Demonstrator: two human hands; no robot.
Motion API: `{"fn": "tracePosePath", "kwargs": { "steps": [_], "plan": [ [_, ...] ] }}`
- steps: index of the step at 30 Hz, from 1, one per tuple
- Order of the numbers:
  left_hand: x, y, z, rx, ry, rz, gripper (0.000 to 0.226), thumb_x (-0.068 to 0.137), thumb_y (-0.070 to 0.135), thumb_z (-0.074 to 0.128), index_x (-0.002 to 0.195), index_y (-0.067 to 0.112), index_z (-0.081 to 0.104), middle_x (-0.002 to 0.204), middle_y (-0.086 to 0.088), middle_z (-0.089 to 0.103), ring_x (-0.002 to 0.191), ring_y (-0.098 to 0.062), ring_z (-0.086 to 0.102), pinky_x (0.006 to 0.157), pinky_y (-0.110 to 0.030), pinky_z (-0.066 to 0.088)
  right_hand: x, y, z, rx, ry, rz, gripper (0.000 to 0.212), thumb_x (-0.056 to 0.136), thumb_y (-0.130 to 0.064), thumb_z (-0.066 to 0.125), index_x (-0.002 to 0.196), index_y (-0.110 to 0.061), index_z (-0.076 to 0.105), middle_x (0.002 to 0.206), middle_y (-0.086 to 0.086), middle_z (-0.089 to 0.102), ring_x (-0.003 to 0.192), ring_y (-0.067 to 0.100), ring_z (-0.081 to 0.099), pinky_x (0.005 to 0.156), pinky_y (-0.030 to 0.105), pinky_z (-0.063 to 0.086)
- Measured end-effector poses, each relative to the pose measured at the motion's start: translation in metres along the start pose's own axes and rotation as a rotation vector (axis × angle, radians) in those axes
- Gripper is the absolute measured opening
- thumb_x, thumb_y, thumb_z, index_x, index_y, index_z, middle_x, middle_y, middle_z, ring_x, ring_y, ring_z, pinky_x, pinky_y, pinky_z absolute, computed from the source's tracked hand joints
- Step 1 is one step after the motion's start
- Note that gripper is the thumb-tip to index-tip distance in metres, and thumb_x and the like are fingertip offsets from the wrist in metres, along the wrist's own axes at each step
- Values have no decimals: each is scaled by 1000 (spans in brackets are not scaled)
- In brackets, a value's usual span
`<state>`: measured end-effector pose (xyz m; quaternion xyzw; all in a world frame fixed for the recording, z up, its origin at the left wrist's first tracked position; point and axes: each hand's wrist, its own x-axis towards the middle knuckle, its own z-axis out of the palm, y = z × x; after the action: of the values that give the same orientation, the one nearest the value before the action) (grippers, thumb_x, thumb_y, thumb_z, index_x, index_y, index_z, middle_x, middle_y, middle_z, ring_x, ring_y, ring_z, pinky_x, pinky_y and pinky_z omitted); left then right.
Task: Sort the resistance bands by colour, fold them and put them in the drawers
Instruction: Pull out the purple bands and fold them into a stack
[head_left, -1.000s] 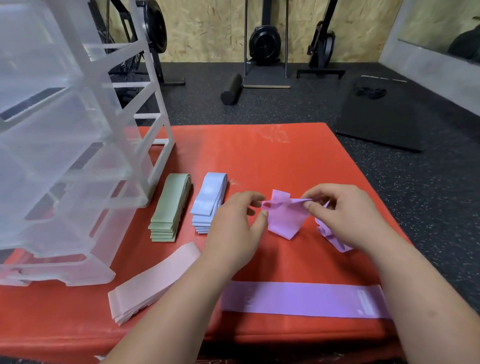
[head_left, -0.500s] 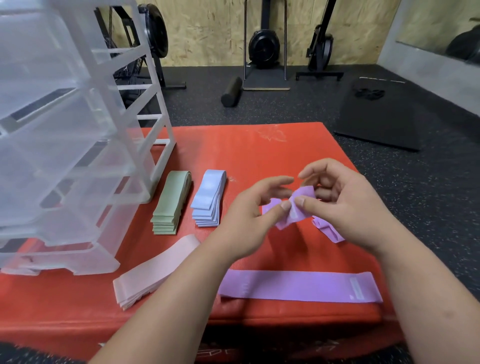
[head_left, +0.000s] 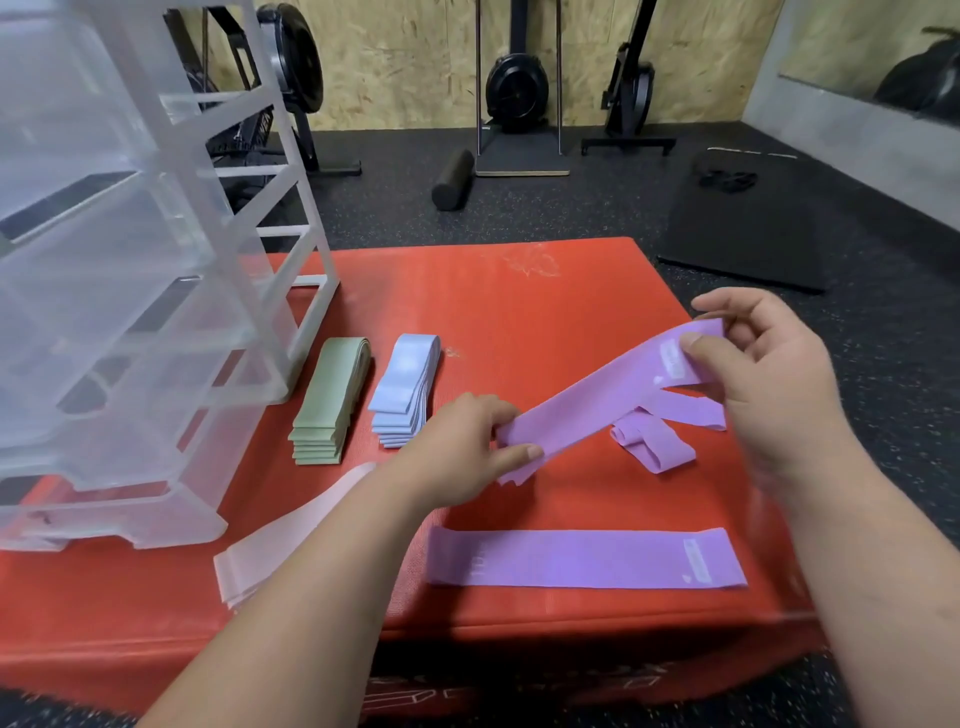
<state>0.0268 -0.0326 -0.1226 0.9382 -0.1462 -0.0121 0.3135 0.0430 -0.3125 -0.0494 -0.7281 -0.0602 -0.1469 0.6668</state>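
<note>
The hands hold one purple band between them: the left hand pinches its lower end with thumb and fingers, the right hand pinches the upper end by the white label. This held purple band hangs above the red bench, sloping from eight o'clock up to two o'clock, and is drawn out fairly straight. Sorting looks well advanced. At ten o'clock on the bench a green stack and a blue stack lie side by side, neat and squared. At seven o'clock a pink stack lies partly under the left forearm. Purple is the colour in hand: one flat purple band lies smoothed at six o'clock, and crumpled purple bands sit at three o'clock, just beneath the held one. How many are tangled there I cannot tell. The clear drawer unit stands at nine o'clock, and no band colour shows through its walls, so the stowing seems not yet begun. By my judgement the purple pile must be finished first, then every stack folded and put in a drawer.
</note>
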Motion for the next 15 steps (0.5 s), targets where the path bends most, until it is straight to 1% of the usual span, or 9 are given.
{"fn": "tracePosePath", "kwargs": {
  "steps": [2, 5, 6, 7, 9, 11, 13, 15],
  "plan": [
    [2, -5, -2, 51, 17, 34, 38, 93, 52, 72, 74, 21, 61, 83, 3, 59, 82, -21, 52, 73, -39, 41, 3, 8, -5, -43, 41, 41, 31, 90, -1, 64, 110, -24, 70, 85, 0, 62, 78, 18, 58, 76, 42, 54],
    [2, -11, -5, 115, 36, 69, 45, 88, 64, 68, 77, 21, 61, 85, 7, 59, 88, -23, 51, 81, -43, 46, 6, 21, -13, -156, 102, 128, 33, 88, -4, 61, 109, -26, 69, 96, 3, 69, 78, 15, 62, 68, 33, 52],
    [1, -12, -6, 127, 30, 59, 47, 87, 65, 69, 79, 19, 62, 85, 6, 60, 89, -22, 50, 82, -43, 46, 8, 27, -17, -174, 130, 160, 33, 87, -3, 59, 109, -26, 69, 99, 5, 71, 79, 16, 64, 67, 33, 53],
    [-1, -12, -7, 127, 22, 39, 46, 87, 63, 71, 79, 18, 61, 83, 4, 60, 88, -21, 49, 79, -42, 45, 9, 31, -21, -186, 157, 191, 33, 87, -3, 59, 108, -25, 70, 101, 7, 73, 81, 20, 67, 67, 35, 58],
    [-4, -12, -10, 86, 9, -7, 44, 88, 54, 77, 76, 18, 57, 74, -1, 57, 78, -23, 49, 70, -44, 44, 12, 40, -29, -187, 196, 250, 33, 86, 0, 59, 106, -23, 70, 102, 11, 72, 86, 27, 72, 69, 43, 64],
    [-6, -16, -13, 14, 2, -61, 38, 87, 48, 80, 78, 17, 59, 72, -4, 61, 71, -25, 56, 68, -45, 48, 16, 48, -36, -192, 227, 287, 32, 86, 3, 59, 106, -20, 70, 99, 9, 70, 88, 30, 74, 70, 46, 65],
    [-8, -19, -15, -71, 2, -127, 32, 87, 41, 83, 81, 16, 64, 67, 3, 59, 62, -19, 52, 62, -37, 45, 18, 54, -42, -212, 245, 310, 32, 85, 4, 60, 105, -20, 70, 97, 9, 71, 88, 31, 75, 70, 44, 65],
    [-10, -21, -16, -173, 0, -178, 26, 86, 34, 87, 81, 18, 67, 63, 11, 56, 59, -11, 48, 60, -31, 41, 19, 60, -46, -220, 230, 333, 31, 86, 4, 61, 103, -20, 70, 98, 10, 72, 87, 29, 75, 64, 35, 62]
  ]
}}
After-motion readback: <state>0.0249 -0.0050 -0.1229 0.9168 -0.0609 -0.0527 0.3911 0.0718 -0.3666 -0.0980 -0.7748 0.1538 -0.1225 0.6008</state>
